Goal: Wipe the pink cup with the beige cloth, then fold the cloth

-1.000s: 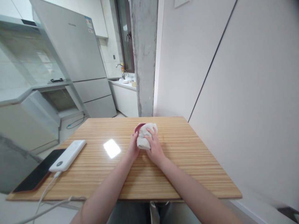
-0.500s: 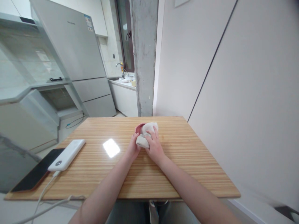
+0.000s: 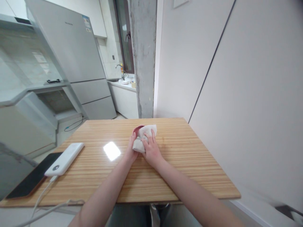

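A: Head view. Item in hand: a small red bowl (image 3: 136, 129), mid-table, toward the far edge. Only a strip of its rim shows; a white cloth (image 3: 148, 129) covers the rest.

B: Left hand (image 3: 131, 148) status?

A: Wrapped against the bowl's left side, thumb up by the rim. The other fingers are hidden behind the bowl, so I cannot tell how far they close. It reads as a steadying grip.

B: Right hand (image 3: 151, 152)?

A: Laid over the cloth from the near side, fingers (image 3: 148, 141) slightly spread and curled down, pressing the bunched fabric onto the bowl. The grip is closed on the cloth, with nothing else in it.

B: Step in hand?

A: By my judgement, wiping. The cloth is worked against the bowl while the left hand braces it on the table (image 3: 194, 167).

B: Requirement for the next move?

A: Keep the bowl pinned on the left side. Shift the cloth to a part not yet covered, or turn the bowl under it. Light pressure is enough, since the tabletop is glossy and a small bowl may slide.

B: Surroundings?

A: A white power bank (image 3: 64, 154) and a dark phone (image 3: 26, 183) lie at the near left, well apart from the hands, with a white cable (image 3: 42, 197) running off the near edge. A refrigerator (image 3: 71, 53) and a concrete pillar (image 3: 143, 56) stand beyond the far edge.
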`<state>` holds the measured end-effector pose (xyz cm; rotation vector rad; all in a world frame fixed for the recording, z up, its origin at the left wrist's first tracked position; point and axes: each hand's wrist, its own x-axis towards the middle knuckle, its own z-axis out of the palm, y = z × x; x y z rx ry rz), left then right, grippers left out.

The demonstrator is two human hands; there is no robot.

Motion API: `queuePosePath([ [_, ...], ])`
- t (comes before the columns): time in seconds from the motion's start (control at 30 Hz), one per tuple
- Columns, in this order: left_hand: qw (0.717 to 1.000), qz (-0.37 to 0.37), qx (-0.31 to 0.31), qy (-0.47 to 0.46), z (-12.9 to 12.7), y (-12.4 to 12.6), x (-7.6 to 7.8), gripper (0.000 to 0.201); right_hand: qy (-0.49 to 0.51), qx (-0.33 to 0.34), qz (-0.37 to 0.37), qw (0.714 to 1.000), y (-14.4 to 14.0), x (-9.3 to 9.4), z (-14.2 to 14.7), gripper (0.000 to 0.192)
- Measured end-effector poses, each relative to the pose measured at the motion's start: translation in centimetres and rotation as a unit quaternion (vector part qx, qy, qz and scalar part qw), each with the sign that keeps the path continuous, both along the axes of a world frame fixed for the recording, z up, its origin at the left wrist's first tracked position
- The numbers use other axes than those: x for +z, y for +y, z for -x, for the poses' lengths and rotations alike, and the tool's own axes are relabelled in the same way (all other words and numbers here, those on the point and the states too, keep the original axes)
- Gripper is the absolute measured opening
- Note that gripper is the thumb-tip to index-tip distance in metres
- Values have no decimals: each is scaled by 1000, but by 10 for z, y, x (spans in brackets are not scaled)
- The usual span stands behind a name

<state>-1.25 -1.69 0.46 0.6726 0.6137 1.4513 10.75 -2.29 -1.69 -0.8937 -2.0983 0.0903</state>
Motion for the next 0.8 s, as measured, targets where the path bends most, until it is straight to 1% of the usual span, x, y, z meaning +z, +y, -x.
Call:
queuePosePath([
  [0.1, 999, -15, -36, 4, 3, 2, 1, 46, -15, 26, 8, 1000, 5, 4, -11, 37],
  [0.17, 999, -5, -38, 18, 5, 4, -1, 41, -34, 48, 16, 998, 6, 8, -16, 35],
  [0.2, 999, 2, -31, 22, 5, 5, -3, 40, -40, 49, 18, 998, 5, 9, -16, 34],
  [0.3, 1000, 11, 15, 4, 3, 6, -8, 40, -55, 15, 17, 998, -1, 9, -5, 39],
  [0.37, 999, 9, 26, -17, 2, 5, -10, 43, -60, -11, 14, 998, -3, 7, 3, 44],
  [0.4, 1000, 8, 15, -22, 1, 4, -10, 45, -60, -19, 14, 998, -3, 6, 4, 43],
  [0.47, 999, 5, -33, -20, 2, 2, -8, 50, -53, -15, 13, 998, 1, 7, -3, 35],
  [0.57, 994, 20, -111, 3, 6, 0, -4, 52, -32, 51, 4, 998, 11, 13, -23, 27],
  [0.63, 991, 49, -125, 25, 7, 0, -4, 47, -18, 84, 2, 996, 12, 16, -31, 24],
  [0.7, 995, 52, -85, 29, 5, 1, -6, 43, -14, 67, 6, 998, 8, 16, -27, 24],
  [0.8, 1000, 30, 9, -6, 3, 4, -12, 45, -32, 7, 10, 999, -1, 11, -6, 38],
])
